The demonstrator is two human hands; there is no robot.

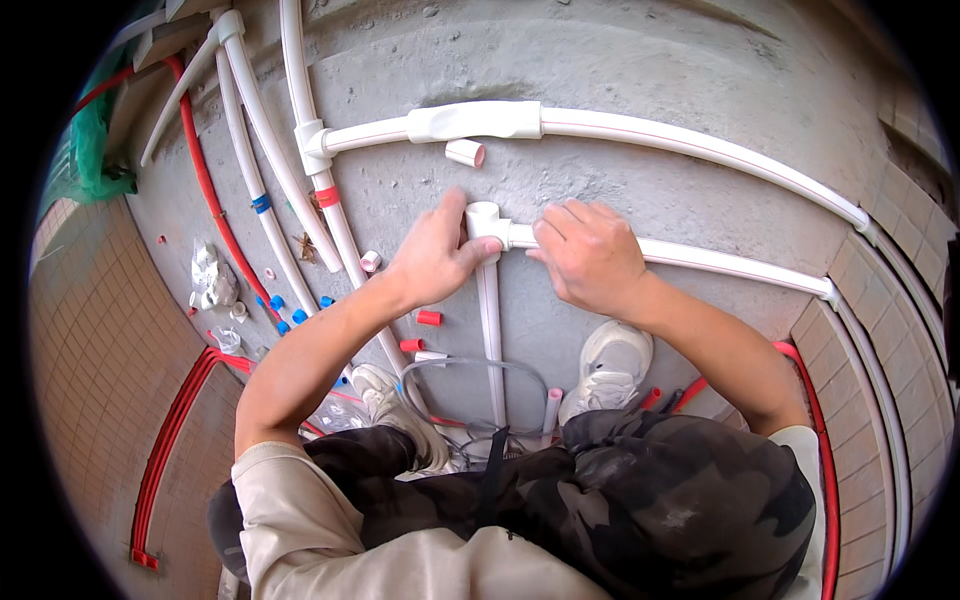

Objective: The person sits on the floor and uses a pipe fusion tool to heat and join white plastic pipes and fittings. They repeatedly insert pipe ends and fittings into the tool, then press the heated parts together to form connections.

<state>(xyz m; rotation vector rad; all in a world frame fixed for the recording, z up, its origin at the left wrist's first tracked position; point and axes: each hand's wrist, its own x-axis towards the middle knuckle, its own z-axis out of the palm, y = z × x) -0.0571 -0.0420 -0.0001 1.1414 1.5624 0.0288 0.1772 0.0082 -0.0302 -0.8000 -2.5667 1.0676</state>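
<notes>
Our left hand (pixel 440 248) clasps the tee fitting (pixel 484 219), our right hand (pixel 590 256) the likely stiff pipe (pixel 720 264), best gripped beside the tee fitting.

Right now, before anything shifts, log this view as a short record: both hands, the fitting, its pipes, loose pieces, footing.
Left hand: thumb against the white plastic tee fitting
Right hand: fingers curled over the long white plastic pipe on the tee's right
Lower pipe: a straight white plastic pipe, running from the tee toward the person
Loose piece, beyond the tee: short white plastic tube
Loose pieces, left of the lower pipe: two short red plastic tubes
Footing: pale shoes, one either side of the lower pipe
</notes>
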